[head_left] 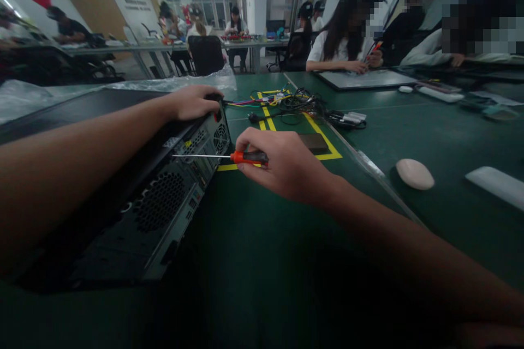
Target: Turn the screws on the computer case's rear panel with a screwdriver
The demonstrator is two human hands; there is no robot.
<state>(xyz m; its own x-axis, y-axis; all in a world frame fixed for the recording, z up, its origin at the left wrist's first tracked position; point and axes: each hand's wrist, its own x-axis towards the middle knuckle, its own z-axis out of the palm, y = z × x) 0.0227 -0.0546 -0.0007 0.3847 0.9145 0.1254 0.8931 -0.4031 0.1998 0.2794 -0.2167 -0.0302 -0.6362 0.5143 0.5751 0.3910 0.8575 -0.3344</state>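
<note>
Green table (266, 251); black computer case (135, 185), vented back (164, 202); right fingers (248, 137) closed round orange screwdriver (237, 157); left fingers (208, 105) atop case, grip unclear.

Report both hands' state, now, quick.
Left hand: resting on the computer case; whether it grips cannot be told.
Right hand: closed around an orange-and-black screwdriver.

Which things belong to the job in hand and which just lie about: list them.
Job in hand:
orange screwdriver, in the right grip
computer case, under the left grip

Apparently just lying about:
pale rounded object
brown block
plastic sheeting
</note>
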